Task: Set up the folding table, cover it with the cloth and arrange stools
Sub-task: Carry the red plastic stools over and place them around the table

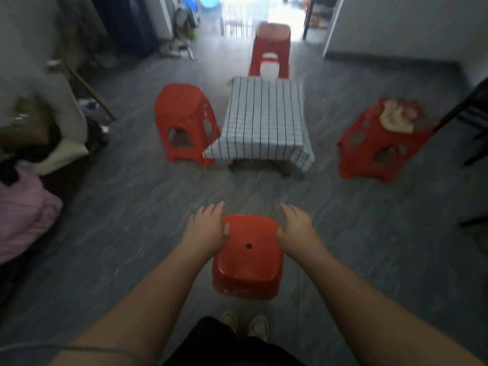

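I hold stool (248, 256) by seat edges, left grip (208, 228) and right grip (298, 225) both clamped on it — likely bound for surface's (264, 114) stool-less near side.

Grey plank floor (105, 220), pale wall (396, 22), bright doorway (280, 9) beyond.

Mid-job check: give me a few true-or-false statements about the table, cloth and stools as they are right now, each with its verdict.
1. The checked cloth covers the table. True.
2. Both hands are free. False: the left hand and right hand hold the near stool by the sides of its seat.
3. The right-side stool has a crumpled rag on its seat. True.
4. The near stool is against the table. False: bare floor lies between them.
5. The left-side stool lies tipped over. False: it stands upright beside the table.
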The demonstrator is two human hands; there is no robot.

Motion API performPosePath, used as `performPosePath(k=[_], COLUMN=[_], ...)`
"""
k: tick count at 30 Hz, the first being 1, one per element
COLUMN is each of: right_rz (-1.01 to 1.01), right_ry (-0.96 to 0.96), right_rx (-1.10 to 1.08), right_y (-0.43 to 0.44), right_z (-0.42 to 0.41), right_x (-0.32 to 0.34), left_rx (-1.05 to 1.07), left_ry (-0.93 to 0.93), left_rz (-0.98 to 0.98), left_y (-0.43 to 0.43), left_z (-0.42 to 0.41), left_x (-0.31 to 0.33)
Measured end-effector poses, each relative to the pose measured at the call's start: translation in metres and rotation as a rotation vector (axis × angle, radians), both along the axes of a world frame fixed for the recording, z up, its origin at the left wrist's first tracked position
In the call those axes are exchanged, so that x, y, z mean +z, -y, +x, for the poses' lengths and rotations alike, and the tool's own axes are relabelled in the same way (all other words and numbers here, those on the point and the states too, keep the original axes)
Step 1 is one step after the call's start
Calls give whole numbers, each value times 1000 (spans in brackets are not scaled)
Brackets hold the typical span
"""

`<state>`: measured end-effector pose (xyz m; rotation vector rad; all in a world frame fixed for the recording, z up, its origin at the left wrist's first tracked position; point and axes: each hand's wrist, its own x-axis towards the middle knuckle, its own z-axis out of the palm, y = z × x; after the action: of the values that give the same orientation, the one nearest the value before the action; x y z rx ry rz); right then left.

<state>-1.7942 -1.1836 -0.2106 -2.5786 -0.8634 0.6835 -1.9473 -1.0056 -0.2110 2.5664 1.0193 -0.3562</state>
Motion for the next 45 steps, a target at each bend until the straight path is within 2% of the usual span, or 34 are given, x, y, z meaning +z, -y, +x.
performPosePath(k=[4,8,13,21,32,40,45], right_rz=[102,158,171,195,256,265,260], right_ry=[70,169,232,207,214,131,92], right_rx=[-7,32,76,174,325,282,286], right_y=[4,9,2,-57,-264,-456,-542], right_z=[-8,-10,-13,-35,-129,-218,-251], right_x=[80,126,149,160,161,152,148], left_rx=[-22,-10,-1,61,256,281,290], left_ry=[121,208,215,205,239,193,185], left_rz=[53,109,136,155,132,96,44], left_y=[-2,-8,-8,-51,-227,-412,-495], left_z=[0,2,-3,-46,-167,-266,-293], left_x=[68,113,131,144,146,169,169])
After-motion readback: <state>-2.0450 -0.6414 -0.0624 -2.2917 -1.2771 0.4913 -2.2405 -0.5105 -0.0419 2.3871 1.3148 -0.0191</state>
